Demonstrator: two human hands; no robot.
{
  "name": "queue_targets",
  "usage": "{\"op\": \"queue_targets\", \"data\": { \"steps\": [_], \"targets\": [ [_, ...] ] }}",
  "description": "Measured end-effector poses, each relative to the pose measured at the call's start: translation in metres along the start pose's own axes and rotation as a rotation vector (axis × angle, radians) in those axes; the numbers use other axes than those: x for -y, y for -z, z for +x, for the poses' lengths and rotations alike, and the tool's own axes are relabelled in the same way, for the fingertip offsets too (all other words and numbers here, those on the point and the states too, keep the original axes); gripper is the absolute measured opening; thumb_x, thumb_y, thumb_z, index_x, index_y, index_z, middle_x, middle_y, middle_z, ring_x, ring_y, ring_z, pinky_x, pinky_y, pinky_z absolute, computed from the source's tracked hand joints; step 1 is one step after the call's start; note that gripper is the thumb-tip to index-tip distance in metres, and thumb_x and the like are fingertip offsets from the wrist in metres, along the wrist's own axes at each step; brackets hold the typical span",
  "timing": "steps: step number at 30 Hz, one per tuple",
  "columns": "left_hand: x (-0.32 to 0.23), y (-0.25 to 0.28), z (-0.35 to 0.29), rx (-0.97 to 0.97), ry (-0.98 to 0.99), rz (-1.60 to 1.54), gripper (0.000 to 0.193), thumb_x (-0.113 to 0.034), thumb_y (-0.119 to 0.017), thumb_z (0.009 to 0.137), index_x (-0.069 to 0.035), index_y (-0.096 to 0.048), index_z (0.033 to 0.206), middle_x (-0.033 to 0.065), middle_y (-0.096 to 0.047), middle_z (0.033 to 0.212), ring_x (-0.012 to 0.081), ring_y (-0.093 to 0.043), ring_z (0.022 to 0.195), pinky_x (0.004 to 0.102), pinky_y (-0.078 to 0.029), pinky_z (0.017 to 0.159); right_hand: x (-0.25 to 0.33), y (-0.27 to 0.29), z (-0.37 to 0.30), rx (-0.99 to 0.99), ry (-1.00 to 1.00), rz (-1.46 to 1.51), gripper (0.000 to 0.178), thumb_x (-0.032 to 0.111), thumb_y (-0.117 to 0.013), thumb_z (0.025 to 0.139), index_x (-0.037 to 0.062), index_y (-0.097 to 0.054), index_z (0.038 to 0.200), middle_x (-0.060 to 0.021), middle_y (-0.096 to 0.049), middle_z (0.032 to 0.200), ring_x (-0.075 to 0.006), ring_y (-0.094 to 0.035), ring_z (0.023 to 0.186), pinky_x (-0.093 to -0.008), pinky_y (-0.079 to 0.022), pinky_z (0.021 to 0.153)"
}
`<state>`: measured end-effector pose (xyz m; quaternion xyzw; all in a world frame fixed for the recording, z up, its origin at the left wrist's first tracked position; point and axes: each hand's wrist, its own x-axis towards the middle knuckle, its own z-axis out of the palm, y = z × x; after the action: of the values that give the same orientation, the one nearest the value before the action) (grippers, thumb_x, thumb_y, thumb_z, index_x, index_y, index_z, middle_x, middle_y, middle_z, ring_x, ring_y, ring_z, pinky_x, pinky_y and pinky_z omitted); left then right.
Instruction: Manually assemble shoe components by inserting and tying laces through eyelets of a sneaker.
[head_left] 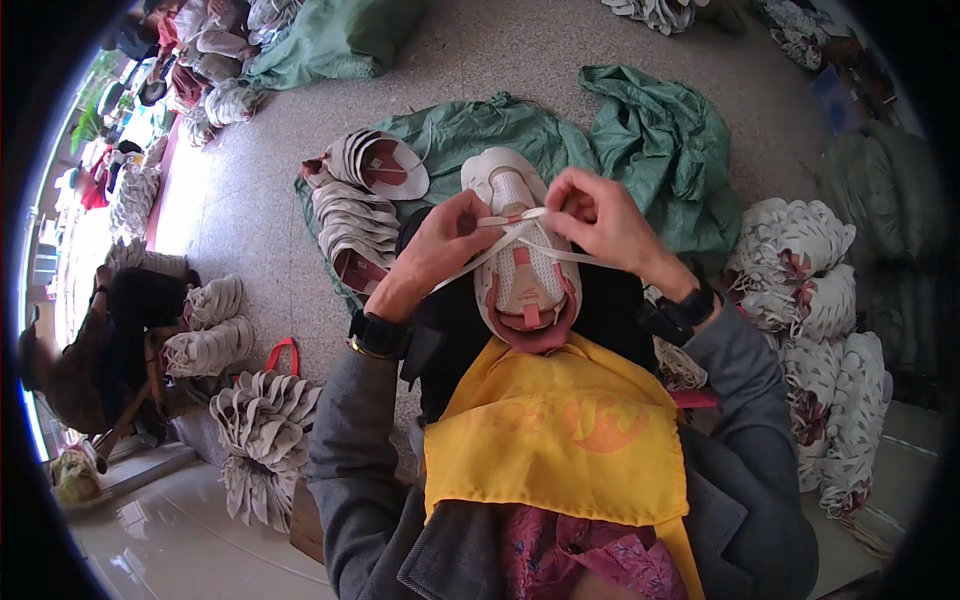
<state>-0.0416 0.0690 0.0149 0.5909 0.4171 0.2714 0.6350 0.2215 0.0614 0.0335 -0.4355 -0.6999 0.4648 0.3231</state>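
A white and beige sneaker point(518, 268) with pink trim lies on my lap, its toe pointing away from me and its heel against the yellow apron point(555, 430). My left hand point(440, 243) is closed in a pinch on the white shoelace point(575, 257) at the left side of the shoe's upper. On the right side, my right hand point(607, 222) pinches the same lace with curled fingers. The lace crosses over the tongue between the hands, and its loose ends trail down to both sides. Dark bands circle both wrists.
A stack of pale shoe uppers point(355, 225) lies left of the sneaker on a green sack point(450, 128). Another crumpled green sack point(660, 140) is at the right. Bundled uppers point(795, 265) pile up beside my right arm, with more point(262, 420) at my left. Another person point(135, 310) sits far left.
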Motion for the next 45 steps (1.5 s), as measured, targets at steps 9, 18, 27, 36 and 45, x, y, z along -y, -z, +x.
{"op": "queue_targets", "data": {
  "steps": [9, 18, 27, 36, 45],
  "targets": [
    [-0.006, -0.007, -0.001, -0.073, -0.037, 0.071, 0.017, -0.01, -0.07, 0.093, -0.002, -0.057, 0.1, -0.0008, -0.059, 0.091, 0.0054, -0.055, 0.083, 0.0223, -0.046, 0.073, 0.032, -0.006, -0.022, -0.001, 0.02, -0.189, 0.009, 0.003, -0.07, 0.09, -0.0031, -0.064, 0.091, -0.003, -0.061, 0.077, -0.0061, -0.055, 0.069, -0.0257, -0.046, 0.059],
    [-0.008, -0.016, -0.003, -0.096, -0.161, 0.192, 0.016, -0.007, -0.069, 0.093, -0.003, -0.056, 0.101, -0.0021, -0.056, 0.09, 0.0036, -0.052, 0.082, 0.0207, -0.045, 0.072, 0.028, 0.037, -0.059, 0.012, -0.143, -0.257, 0.01, 0.004, -0.066, 0.091, -0.0025, -0.06, 0.088, -0.0049, -0.058, 0.072, -0.01, -0.053, 0.065, -0.0291, -0.043, 0.059],
    [-0.003, -0.021, -0.025, -0.181, -0.151, 0.165, 0.02, -0.013, -0.073, 0.093, 0.0, -0.057, 0.093, 0.0012, -0.06, 0.081, 0.0053, -0.055, 0.074, 0.0239, -0.047, 0.065, 0.021, -0.003, -0.033, -0.062, -0.105, -0.003, 0.019, 0.015, -0.072, 0.095, -0.0006, -0.061, 0.095, -0.0036, -0.065, 0.078, -0.0081, -0.063, 0.067, -0.0277, -0.052, 0.06],
    [-0.017, -0.01, -0.051, -0.165, -0.074, 0.334, 0.018, -0.01, -0.072, 0.094, -0.004, -0.058, 0.083, -0.0051, -0.053, 0.075, 0.002, -0.045, 0.07, 0.0218, -0.035, 0.059, 0.024, -0.032, -0.023, -0.209, 0.09, -0.277, 0.018, 0.007, -0.073, 0.085, -0.0008, -0.058, 0.089, -0.0178, -0.067, 0.077, -0.0361, -0.07, 0.072, -0.0409, -0.053, 0.062],
    [-0.028, -0.001, -0.085, -0.272, -0.087, 0.421, 0.02, -0.005, -0.074, 0.087, 0.001, -0.057, 0.08, 0.0012, -0.054, 0.061, 0.0051, -0.045, 0.056, 0.0275, -0.035, 0.051, 0.029, -0.034, -0.026, -0.21, 0.142, -0.279, 0.015, 0.006, -0.073, 0.086, -0.0002, -0.06, 0.09, -0.0167, -0.066, 0.081, -0.0369, -0.068, 0.076, -0.0399, -0.053, 0.064]
  ]
}}
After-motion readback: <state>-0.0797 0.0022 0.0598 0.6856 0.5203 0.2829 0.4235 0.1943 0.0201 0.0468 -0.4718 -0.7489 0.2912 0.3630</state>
